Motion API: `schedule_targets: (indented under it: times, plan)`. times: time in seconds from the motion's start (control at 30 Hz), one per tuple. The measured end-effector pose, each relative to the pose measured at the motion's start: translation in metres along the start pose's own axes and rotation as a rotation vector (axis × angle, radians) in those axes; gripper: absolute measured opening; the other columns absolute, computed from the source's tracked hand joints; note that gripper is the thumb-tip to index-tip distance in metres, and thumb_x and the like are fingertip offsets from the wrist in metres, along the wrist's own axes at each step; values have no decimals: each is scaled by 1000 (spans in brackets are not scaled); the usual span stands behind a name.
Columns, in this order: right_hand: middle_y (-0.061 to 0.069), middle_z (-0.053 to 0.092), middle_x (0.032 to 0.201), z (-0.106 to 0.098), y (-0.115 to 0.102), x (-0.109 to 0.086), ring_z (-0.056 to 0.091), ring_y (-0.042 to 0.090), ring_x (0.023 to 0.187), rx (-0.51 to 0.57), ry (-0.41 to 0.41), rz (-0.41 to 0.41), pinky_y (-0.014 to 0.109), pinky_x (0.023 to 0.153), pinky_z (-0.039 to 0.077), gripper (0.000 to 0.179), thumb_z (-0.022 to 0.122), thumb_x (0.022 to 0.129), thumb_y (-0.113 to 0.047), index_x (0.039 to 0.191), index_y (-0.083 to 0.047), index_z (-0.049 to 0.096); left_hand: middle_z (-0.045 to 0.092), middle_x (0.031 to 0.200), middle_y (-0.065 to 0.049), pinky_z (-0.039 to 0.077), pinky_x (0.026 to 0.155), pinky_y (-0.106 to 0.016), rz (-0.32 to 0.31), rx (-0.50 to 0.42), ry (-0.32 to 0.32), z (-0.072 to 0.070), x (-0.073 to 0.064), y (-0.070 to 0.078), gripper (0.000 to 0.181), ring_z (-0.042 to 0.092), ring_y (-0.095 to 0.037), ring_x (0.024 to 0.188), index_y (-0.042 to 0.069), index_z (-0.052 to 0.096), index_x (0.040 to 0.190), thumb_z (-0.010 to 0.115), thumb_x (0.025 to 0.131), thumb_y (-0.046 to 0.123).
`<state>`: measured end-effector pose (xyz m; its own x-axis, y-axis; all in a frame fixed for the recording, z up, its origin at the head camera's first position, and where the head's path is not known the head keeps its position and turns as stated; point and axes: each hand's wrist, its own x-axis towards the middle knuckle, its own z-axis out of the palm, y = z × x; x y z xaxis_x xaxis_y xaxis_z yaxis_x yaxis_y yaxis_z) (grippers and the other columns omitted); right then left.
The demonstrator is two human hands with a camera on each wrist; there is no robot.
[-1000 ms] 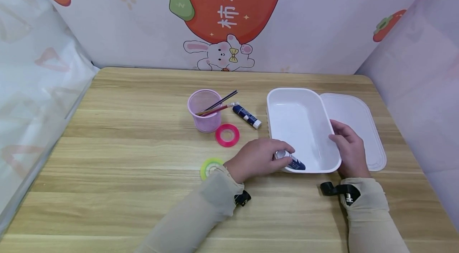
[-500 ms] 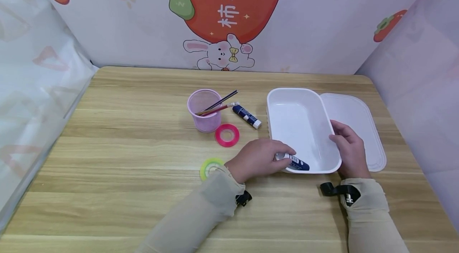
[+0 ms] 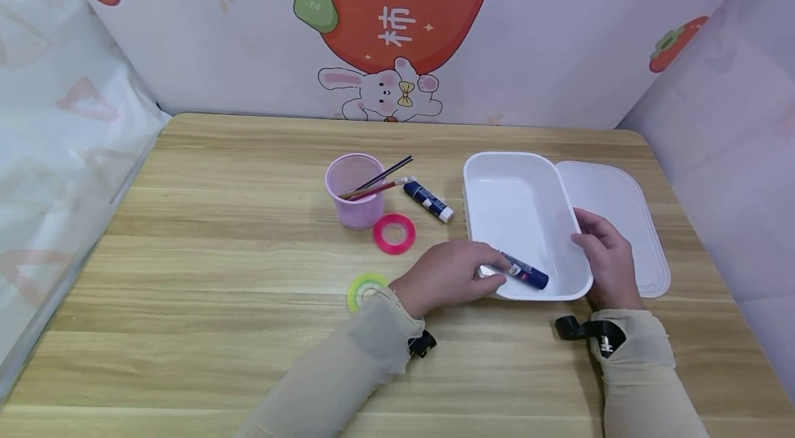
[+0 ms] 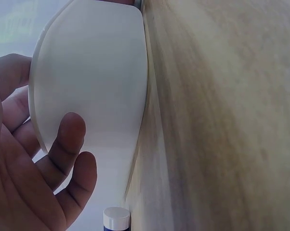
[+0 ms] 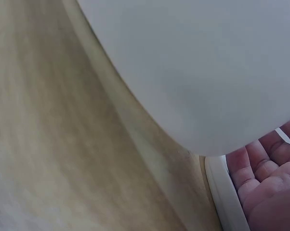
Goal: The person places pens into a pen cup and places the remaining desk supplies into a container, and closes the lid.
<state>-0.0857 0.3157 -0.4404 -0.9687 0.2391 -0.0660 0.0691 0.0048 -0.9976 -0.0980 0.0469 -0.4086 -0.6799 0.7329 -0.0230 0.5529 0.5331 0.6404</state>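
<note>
A dark blue glue stick (image 3: 528, 274) lies slanted inside the white plastic box (image 3: 515, 196), near its front wall. My left hand (image 3: 444, 277) reaches over the box's near-left corner, and its fingertips overlap the glue stick's left end. In the left wrist view, some fingers of the left hand (image 4: 36, 159) reach behind the rim while others stay outside the wall; the glue stick is hidden there. My right hand (image 3: 605, 255) grips the box's right side, thumb at the rim. In the right wrist view, the right hand's fingers (image 5: 260, 163) are partly hidden by the box.
Left of the box lies a second blue glue stick (image 3: 428, 201). A purple cup (image 3: 357, 214) holds several thin brushes (image 3: 379, 188). Red tape (image 3: 394, 234) and yellow-green tape (image 3: 358, 292) lie closer. The white lid (image 3: 642, 238) sits right of the box.
The glue stick in the box has slid and turned to the right, away from my left fingers. Both hands and the box have stayed almost in place.
</note>
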Motion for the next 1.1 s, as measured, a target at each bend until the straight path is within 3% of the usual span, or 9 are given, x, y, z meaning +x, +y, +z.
schedule_targets:
  times: [0.17, 0.3, 0.4, 0.63, 0.77, 0.93, 1.1]
  plan:
    - [10, 53, 139, 2, -1, 1, 53, 17, 121, -3, 8, 9, 14, 85, 52, 42, 50, 101, -4, 143, -5, 53, 69, 122, 13, 49, 73, -15, -24, 1, -3, -1, -2, 1, 30, 61, 1, 89, 26, 71, 126, 65, 98, 37]
    - [10, 53, 138, 3, -2, 1, 52, 17, 123, -3, 15, 3, 12, 86, 52, 42, 50, 100, -3, 142, -5, 54, 69, 101, 14, 45, 62, -15, -22, 13, 13, -5, -6, 2, 30, 55, 0, 73, 25, 71, 125, 66, 98, 36]
    - [9, 54, 136, 4, -2, 1, 52, 17, 122, -2, 14, 0, 12, 86, 51, 42, 50, 100, -3, 141, -4, 55, 64, 90, 16, 46, 61, -15, -9, 4, 37, -8, -10, 0, 30, 54, 1, 73, 24, 71, 125, 66, 98, 35]
    - [5, 58, 130, 3, -2, 1, 54, 16, 118, 16, 20, -9, 14, 84, 53, 41, 51, 99, -2, 139, -4, 56, 66, 97, 12, 47, 66, -15, 34, -38, 139, -15, -20, -8, 28, 53, -2, 75, 22, 70, 125, 66, 98, 31]
    - [5, 58, 132, 2, -1, 1, 54, 16, 120, 4, 17, -9, 14, 85, 53, 41, 51, 99, -2, 140, -4, 56, 66, 101, 12, 48, 63, -16, 16, -68, 184, -20, -26, -12, 30, 53, -4, 74, 21, 68, 127, 66, 98, 29]
    - [7, 56, 133, 2, -1, 2, 53, 17, 120, 5, 13, -15, 13, 85, 52, 41, 51, 100, -2, 140, -4, 56, 66, 108, 9, 51, 69, -17, 0, -108, 251, -26, -31, -18, 32, 60, -8, 87, 19, 66, 129, 66, 98, 27]
    - [7, 55, 135, 1, -1, 1, 53, 17, 121, 7, 14, -3, 13, 85, 52, 41, 50, 100, -3, 141, -5, 56, 67, 108, 9, 52, 75, -19, -51, -131, 255, -30, -37, -26, 32, 63, -10, 94, 19, 67, 129, 67, 98, 27]
